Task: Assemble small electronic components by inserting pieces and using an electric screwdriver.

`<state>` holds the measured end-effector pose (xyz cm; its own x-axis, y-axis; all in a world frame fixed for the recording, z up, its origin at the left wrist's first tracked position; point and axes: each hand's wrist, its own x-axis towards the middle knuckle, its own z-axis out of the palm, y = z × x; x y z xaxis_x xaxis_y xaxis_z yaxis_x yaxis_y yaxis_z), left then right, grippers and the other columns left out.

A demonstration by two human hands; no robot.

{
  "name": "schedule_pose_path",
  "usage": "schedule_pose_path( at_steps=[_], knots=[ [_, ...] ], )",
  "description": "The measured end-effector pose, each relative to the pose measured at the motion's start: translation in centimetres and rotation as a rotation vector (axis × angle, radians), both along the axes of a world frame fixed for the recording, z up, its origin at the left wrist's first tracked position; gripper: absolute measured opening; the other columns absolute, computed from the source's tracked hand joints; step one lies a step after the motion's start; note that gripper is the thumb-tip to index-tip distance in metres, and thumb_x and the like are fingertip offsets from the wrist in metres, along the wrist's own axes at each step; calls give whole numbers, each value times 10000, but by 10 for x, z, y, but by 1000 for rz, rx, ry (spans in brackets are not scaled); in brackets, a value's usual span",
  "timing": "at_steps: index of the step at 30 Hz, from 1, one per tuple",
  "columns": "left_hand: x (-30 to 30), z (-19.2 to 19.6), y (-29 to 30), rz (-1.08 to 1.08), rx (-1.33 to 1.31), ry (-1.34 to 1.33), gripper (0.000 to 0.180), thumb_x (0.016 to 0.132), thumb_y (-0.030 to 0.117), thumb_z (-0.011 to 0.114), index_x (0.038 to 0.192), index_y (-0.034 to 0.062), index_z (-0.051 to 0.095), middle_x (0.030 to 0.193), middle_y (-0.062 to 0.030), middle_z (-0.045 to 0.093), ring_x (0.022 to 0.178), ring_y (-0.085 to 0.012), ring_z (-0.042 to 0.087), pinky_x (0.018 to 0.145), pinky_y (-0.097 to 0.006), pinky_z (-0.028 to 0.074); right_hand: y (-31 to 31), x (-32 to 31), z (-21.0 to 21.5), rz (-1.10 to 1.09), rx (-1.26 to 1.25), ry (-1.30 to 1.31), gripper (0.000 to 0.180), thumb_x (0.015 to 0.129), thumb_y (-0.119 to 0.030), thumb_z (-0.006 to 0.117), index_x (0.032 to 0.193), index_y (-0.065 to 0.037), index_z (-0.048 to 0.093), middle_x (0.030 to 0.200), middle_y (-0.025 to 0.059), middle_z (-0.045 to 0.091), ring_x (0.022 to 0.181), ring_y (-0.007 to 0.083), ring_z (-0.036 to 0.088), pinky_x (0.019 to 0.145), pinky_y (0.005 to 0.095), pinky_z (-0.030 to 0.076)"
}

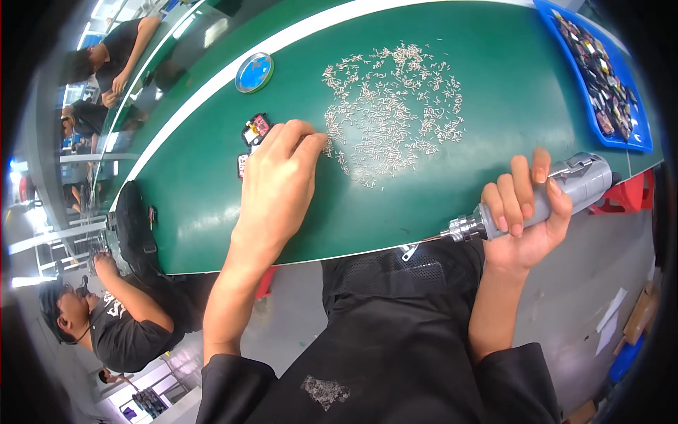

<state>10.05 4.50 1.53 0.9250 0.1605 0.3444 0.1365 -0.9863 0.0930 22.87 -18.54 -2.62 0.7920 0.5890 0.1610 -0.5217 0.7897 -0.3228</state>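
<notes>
Grey cylindrical screwdriver (582, 185), slender screws (385, 112)

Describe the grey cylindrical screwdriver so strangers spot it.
From the green tabletop, follow its near edge rightward to the person's right hand. It grips the grey cylindrical screwdriver, whose silvery metal collar sets it apart from the blue plastic tray.

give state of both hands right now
Left hand: fingers curled beside the small metal pieces; grip cannot be told.
Right hand: holding the grey power screwdriver.
</notes>
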Motion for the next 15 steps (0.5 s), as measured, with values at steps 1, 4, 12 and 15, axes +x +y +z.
schedule_pose_path(
  at_steps=[1,4,12,15],
  knots=[
    [0,2,0,4,42,28,108,767,5,668,874,13,662,851,-80,622,757,-259,621,672,-346,499,0,0,0,11,9,-3,131,894,-181,425,898,-53,451,607,18,392,412,102,365,459,278,375],
    [-3,5,-2,-20,56,62,150,727,-41,629,874,-11,638,853,-104,600,799,-272,603,674,-383,492,-2,0,1,38,22,-17,136,896,-183,419,903,-52,454,611,20,396,417,104,371,461,279,378],
    [-29,0,-24,99,-423,-180,87,819,-79,605,889,-27,614,874,-103,617,692,-204,612,643,-284,492,-8,-4,-1,17,-11,8,144,901,-191,422,904,-52,464,609,18,398,422,100,373,464,278,377],
    [-47,-9,-62,111,-1363,-407,37,875,-48,583,903,-67,597,888,-122,604,727,-156,595,634,-262,496,-2,-10,6,-52,-48,2,156,906,-206,430,893,-60,483,612,13,402,425,99,374,470,271,373]
  ],
)
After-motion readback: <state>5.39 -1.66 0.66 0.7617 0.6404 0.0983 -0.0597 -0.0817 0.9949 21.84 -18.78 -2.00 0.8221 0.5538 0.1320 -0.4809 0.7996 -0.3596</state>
